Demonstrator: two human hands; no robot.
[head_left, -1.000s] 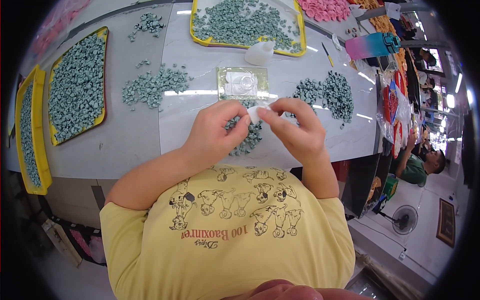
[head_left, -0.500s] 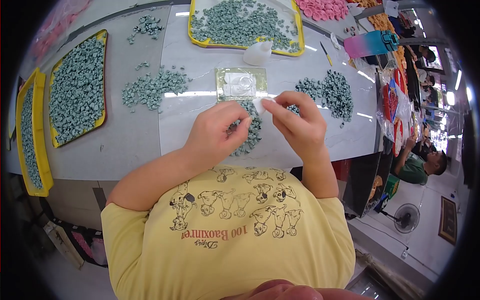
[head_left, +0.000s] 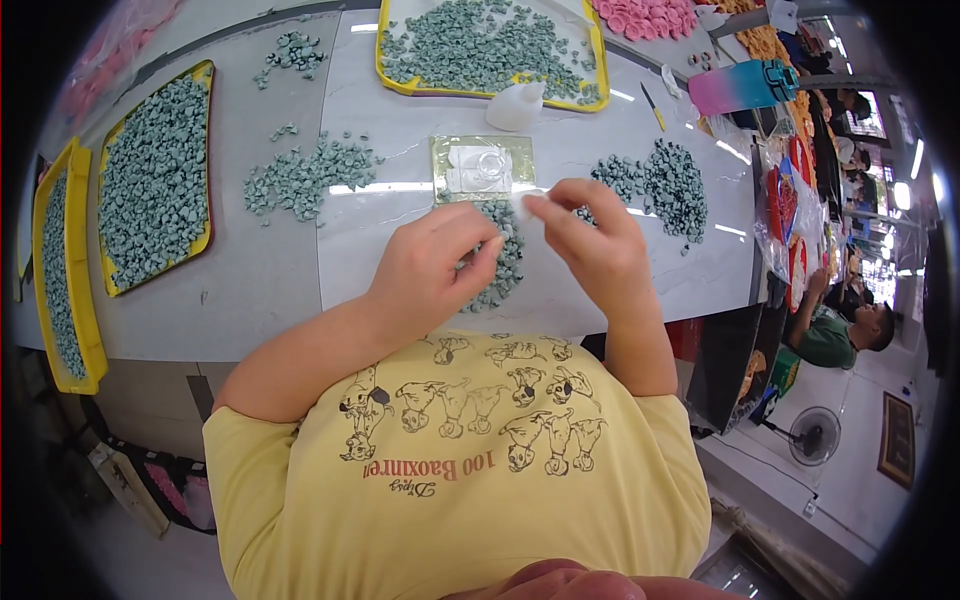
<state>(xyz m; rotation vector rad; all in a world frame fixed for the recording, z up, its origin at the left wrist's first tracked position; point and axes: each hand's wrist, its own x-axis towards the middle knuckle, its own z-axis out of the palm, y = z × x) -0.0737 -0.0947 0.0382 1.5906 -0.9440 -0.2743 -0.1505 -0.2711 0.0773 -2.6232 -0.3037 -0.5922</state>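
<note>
My right hand [head_left: 600, 243] pinches a small white scrap [head_left: 522, 208], thin like paper or tissue, between thumb and fingertips. To its left, my left hand [head_left: 438, 260] is closed, thumb against the curled fingers; whatever it holds is too small to make out. Beneath and between both hands lies a pile of small grey-green pieces [head_left: 507, 262], partly covered by the left hand. Just beyond them sits a square, clear-yellowish plate [head_left: 441, 178] with white paper and a small round clear dish [head_left: 490, 166] on it. A white squeeze bottle [head_left: 514, 108] stands behind the plate.
Yellow-rimmed trays of green pieces stand at the back [head_left: 603, 80] and left [head_left: 210, 150], with a yellow crate [head_left: 85, 300] farther left. Loose piles lie left [head_left: 310, 178] and right [head_left: 675, 190]. A yellow-handled blade [head_left: 653, 108] and pink-blue bottle [head_left: 740, 88] lie back right.
The white scrap has turned and shows a smaller face. My right hand has shifted slightly with it; my left hand has barely moved.
</note>
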